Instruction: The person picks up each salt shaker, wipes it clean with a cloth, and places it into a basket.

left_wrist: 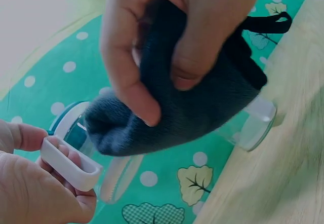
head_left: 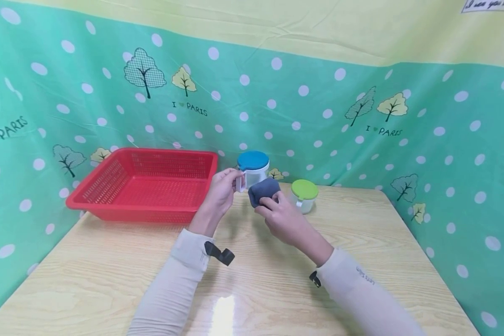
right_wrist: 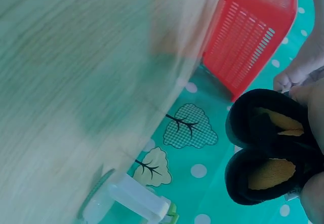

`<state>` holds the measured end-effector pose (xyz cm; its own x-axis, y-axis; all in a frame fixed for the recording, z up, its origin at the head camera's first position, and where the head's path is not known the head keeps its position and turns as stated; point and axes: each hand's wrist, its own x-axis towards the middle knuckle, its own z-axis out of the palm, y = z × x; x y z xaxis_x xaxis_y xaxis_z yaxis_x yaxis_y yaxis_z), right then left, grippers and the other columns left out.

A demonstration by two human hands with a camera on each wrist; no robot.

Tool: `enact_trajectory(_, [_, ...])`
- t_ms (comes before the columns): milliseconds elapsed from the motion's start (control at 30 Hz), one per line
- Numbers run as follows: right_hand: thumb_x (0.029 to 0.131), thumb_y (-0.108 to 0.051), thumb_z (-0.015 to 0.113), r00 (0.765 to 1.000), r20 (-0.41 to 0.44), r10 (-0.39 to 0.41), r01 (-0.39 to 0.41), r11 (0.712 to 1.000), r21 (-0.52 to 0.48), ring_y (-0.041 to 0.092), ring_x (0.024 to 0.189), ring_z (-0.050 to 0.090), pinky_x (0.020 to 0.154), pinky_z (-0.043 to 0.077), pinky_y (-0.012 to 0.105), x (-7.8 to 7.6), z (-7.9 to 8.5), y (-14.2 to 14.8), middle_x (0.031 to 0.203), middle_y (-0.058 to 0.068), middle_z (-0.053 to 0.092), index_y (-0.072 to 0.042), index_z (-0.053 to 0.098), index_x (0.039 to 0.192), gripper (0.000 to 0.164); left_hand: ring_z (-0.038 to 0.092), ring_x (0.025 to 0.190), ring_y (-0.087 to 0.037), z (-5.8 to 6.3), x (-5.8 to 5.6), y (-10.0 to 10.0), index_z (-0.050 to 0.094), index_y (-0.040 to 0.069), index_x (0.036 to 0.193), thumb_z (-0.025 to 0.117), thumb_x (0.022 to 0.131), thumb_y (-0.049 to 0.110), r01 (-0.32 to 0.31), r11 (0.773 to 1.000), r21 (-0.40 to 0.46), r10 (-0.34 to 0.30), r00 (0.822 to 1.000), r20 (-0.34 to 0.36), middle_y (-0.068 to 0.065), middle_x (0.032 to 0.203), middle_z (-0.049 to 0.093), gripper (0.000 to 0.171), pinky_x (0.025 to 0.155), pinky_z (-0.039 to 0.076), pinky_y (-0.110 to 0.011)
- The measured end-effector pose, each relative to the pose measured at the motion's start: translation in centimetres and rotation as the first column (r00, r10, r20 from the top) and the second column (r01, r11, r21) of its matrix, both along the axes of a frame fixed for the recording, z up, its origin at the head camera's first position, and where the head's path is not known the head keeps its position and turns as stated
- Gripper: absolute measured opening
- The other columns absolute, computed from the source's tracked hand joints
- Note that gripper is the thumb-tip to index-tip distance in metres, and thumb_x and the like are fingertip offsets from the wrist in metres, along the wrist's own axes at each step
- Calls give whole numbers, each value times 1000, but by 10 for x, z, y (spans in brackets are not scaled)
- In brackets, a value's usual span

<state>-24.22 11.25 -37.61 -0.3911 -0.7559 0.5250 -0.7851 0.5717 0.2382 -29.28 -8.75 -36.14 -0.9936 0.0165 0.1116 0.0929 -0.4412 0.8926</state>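
Pale wood table (head_left: 273, 284). Red basket (head_left: 130, 215) at its back left; both jars outside it. Left hand (head_left: 220, 190): fingers curled through the handle (head_left: 239, 184) of the blue-lidded jar (head_left: 254, 167), which looks lifted. Right hand (head_left: 283, 218): gripping a folded dark cloth (head_left: 261, 190) close by that jar; contact unclear. Hands near, not touching. Green-lidded jar (head_left: 305, 195) stands beyond the right hand, unheld. My read: cloth work on the blue-lidded jar unfinished; green-lidded one, done or left, can't tell.
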Motion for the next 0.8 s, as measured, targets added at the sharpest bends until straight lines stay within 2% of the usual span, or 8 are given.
enact_trajectory(233, [78, -3, 82, 999, 32, -26, 26, 1000, -1, 31, 87, 59, 77, 51, 38, 1, -4, 3, 105, 9, 71, -11, 76, 105, 28, 54, 67, -18, 0, -1, -1, 62, 7, 68, 54, 99, 0, 11, 1000, 16, -12, 1000, 4, -4, 70, 57, 33, 74, 45, -29])
enact_trajectory(500, [77, 2, 78, 997, -66, -51, 43, 992, -121, 35, 87, 61, 78, 52, 43, -2, -2, 6, 103, 10, 70, -8, 75, 102, 27, 54, 66, -18, 2, 1, -4, 59, 7, 67, 53, 98, 1, 13, 999, -34, -12, 1000, 13, -4, 68, 56, 32, 75, 43, -31])
enact_trajectory(667, [82, 3, 73, 992, -108, -59, 41, 986, -160, 35, 90, 65, 82, 52, 47, -5, 4, 5, 101, 13, 71, -6, 75, 99, 20, 53, 68, -19, 2, 0, -7, 58, 6, 69, 53, 98, 1, 17, 997, -78, -16, 1000, 16, -5, 67, 54, 30, 75, 43, -31])
enact_trajectory(800, [84, 2, 73, 987, -140, -73, 47, 983, -179, 34, 88, 66, 79, 51, 46, -9, 10, 6, 99, 13, 72, -5, 75, 97, 15, 50, 67, -19, 0, -1, -9, 57, 3, 69, 53, 97, 0, 20, 994, -106, -18, 1000, 21, -6, 65, 52, 29, 71, 42, -28])
